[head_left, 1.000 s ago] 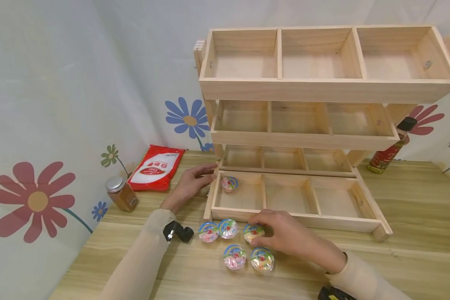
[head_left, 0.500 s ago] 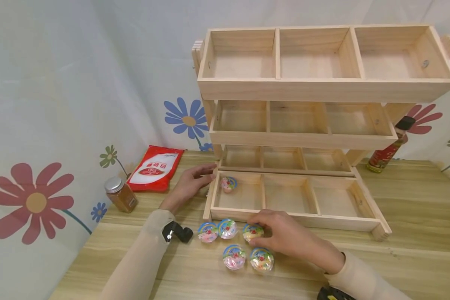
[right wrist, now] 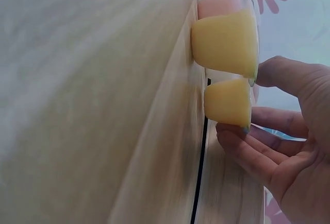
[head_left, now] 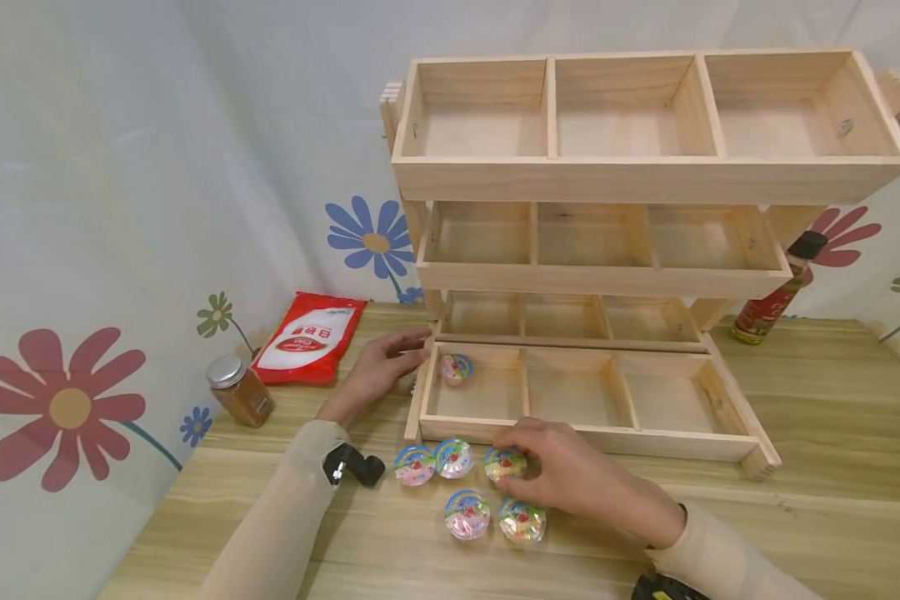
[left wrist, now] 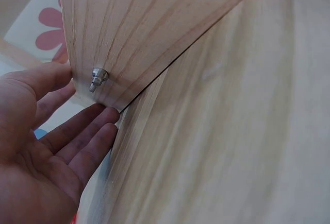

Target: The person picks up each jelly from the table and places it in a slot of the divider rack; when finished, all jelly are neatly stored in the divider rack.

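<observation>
My right hand (head_left: 566, 467) is at a yellow jelly cup (head_left: 504, 465) in front of the wooden rack, with thumb and fingers on either side of it. In the right wrist view this yellow cup (right wrist: 228, 102) stands on the table between the fingers, behind a nearer yellow cup (right wrist: 225, 44). Two jelly cups (head_left: 453, 458) lie to its left, and a pink one (head_left: 467, 514) and a yellow one (head_left: 522, 521) nearer the front. My left hand (head_left: 378, 367) rests at the rack's left side; its extended fingers touch the side panel (left wrist: 134, 33) by a metal wing nut (left wrist: 98, 79).
The tiered wooden rack (head_left: 630, 182) has three compartments per tier; a pink jelly cup (head_left: 456, 369) sits in the lowest left one. A red and white bag (head_left: 311, 337) and a spice jar (head_left: 242, 392) stand left. Behind the right side is a bottle (head_left: 780, 292).
</observation>
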`<move>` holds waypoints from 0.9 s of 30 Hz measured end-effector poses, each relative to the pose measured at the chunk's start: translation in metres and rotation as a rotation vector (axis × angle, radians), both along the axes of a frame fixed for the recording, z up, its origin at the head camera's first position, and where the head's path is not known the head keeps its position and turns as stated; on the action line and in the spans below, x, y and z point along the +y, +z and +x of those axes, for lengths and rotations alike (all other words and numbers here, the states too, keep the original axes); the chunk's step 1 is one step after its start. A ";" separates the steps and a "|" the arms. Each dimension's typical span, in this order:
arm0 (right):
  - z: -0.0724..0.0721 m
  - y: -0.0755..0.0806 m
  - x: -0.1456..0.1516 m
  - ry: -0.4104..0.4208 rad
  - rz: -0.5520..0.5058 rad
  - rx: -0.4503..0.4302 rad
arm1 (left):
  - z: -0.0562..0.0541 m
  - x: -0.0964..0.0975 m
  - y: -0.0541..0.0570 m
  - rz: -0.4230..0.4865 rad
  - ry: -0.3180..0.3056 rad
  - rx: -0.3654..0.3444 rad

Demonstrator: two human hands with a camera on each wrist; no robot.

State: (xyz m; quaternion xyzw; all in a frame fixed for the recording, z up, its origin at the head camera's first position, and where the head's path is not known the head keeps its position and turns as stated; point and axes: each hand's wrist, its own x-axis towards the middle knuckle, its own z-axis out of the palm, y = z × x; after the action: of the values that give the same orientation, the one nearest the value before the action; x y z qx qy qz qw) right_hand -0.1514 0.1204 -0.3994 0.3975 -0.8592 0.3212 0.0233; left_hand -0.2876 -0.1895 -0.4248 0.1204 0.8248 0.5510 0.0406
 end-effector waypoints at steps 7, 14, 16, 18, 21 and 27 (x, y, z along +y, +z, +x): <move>0.000 0.004 -0.001 -0.007 0.006 0.000 | 0.005 0.000 0.004 -0.001 -0.004 0.002; -0.001 0.013 -0.001 0.009 -0.048 0.046 | 0.006 0.000 0.004 -0.002 -0.011 0.002; -0.002 0.017 -0.002 0.008 -0.072 0.049 | 0.006 0.000 0.004 0.000 -0.009 0.003; -0.003 0.020 -0.003 0.000 -0.087 0.037 | 0.005 0.000 0.004 0.002 -0.007 0.003; -0.006 0.026 -0.005 -0.018 -0.097 0.002 | 0.005 0.000 0.004 0.000 -0.004 0.001; -0.015 0.038 -0.012 -0.045 -0.093 0.031 | 0.005 0.000 0.005 -0.007 -0.004 0.021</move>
State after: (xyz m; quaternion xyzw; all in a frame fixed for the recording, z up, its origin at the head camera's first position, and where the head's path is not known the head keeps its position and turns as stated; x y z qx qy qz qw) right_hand -0.1666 0.1086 -0.3610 0.3816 -0.8515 0.3542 0.0621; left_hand -0.2828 -0.1895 -0.4193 0.1276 0.8269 0.5467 0.0334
